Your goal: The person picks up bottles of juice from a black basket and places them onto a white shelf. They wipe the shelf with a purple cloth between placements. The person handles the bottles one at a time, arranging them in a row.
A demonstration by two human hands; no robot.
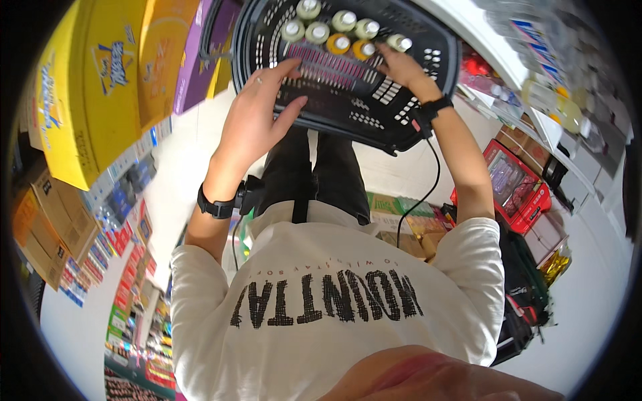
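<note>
A black plastic basket with a slotted floor and walls fills the top centre of the frame. Eight bottles stand clustered toward its far side, their caps facing the camera; most are pale, and two orange ones sit side by side at the near edge of the cluster. One pale bottle stands a little to the right of the rest.

The left hand reaches over the near left side of the basket, its fingers loosely spread, the thumb well apart from them, with nothing in their hold. The right hand reaches in from the right, its fingers bent beside the right-hand orange bottle and just below the lone pale one; whether they grip or merely touch either bottle, I cannot tell.

Each wrist wears a black strap, and a thin black cable hangs from the right one. Below the basket are dark trousers and a white printed shirt. Large yellow boxes and a purple box occupy the upper left, cardboard boxes the left edge, and a red box the right.
</note>
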